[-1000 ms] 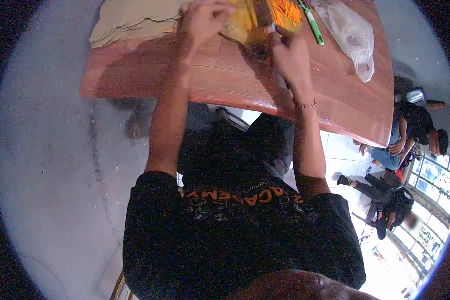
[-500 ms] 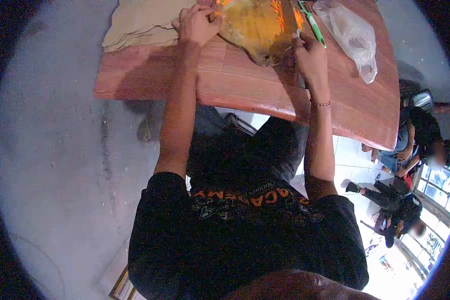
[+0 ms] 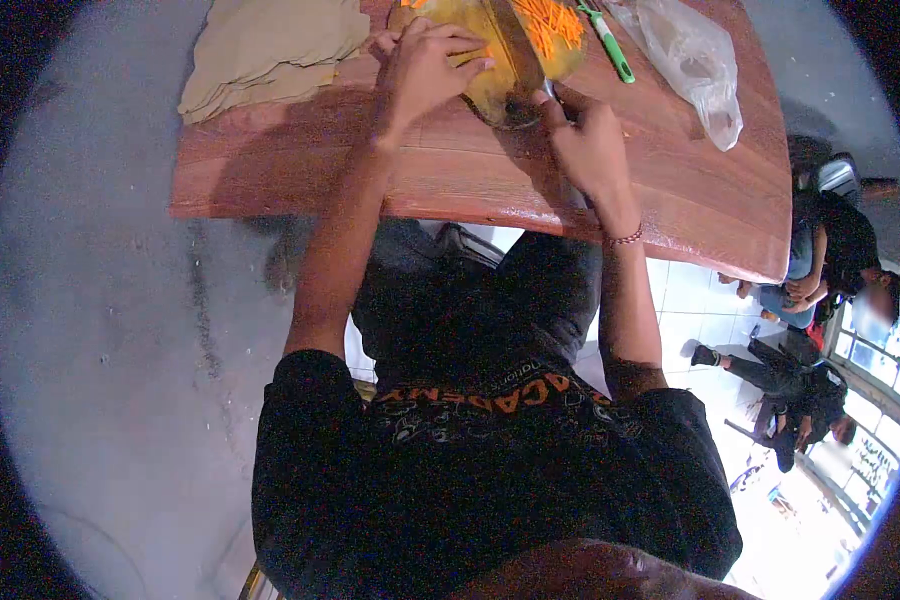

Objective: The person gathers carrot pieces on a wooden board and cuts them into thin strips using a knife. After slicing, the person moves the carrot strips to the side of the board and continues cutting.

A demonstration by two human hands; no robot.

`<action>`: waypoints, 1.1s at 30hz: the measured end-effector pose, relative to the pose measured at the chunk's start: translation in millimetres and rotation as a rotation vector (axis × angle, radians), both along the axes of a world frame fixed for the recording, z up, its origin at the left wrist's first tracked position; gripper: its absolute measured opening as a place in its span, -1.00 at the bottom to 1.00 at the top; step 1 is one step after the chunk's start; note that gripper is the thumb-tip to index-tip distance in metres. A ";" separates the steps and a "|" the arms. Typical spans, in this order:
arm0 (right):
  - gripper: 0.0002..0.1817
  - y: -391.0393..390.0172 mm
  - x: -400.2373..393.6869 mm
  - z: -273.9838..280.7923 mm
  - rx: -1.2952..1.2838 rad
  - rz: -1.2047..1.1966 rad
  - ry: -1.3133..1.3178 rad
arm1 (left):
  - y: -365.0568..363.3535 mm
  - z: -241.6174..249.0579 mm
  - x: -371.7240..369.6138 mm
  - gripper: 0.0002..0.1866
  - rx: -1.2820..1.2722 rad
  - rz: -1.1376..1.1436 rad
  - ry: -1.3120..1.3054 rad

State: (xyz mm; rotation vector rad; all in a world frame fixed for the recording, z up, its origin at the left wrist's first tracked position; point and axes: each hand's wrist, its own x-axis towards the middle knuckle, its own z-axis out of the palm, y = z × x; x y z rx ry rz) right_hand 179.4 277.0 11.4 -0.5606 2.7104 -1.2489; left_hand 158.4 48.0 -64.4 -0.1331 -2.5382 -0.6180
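Note:
My right hand (image 3: 590, 150) is closed round the handle of a kitchen knife (image 3: 518, 50), whose broad blade points away over the wooden cutting board (image 3: 488, 100). On the blade's left, the fingertips of my left hand (image 3: 425, 75) press a small carrot piece (image 3: 490, 50) against the board; most of that piece is hidden. Thin carrot strips (image 3: 550, 28) are heaped on the board to the right of the blade. Another bit of carrot (image 3: 413, 4) shows beyond my left fingers.
Brown sheets (image 3: 270, 60), seemingly paper, lie at the left of the wooden table (image 3: 450, 175). To the board's right are a green and white peeler (image 3: 613, 50) and a clear plastic bag (image 3: 695, 75). Other people (image 3: 800, 400) are at the far right.
My left hand has moved right across the board, close to the blade, its fingers stretched further. My right hand has shifted left with the knife, uncovering more carrot strips. The view has shifted slightly.

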 end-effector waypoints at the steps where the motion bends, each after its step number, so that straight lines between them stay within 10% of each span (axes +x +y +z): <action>1: -0.63 -1.0 2.0 -1.8 -0.031 -0.010 0.043 | -1.9 -3.0 -1.4 -0.66 0.004 0.000 -0.001; 33: -0.70 -43.9 -4.6 -2.2 0.193 0.028 0.244 | -0.6 6.7 9.6 -0.81 -0.150 -0.078 0.130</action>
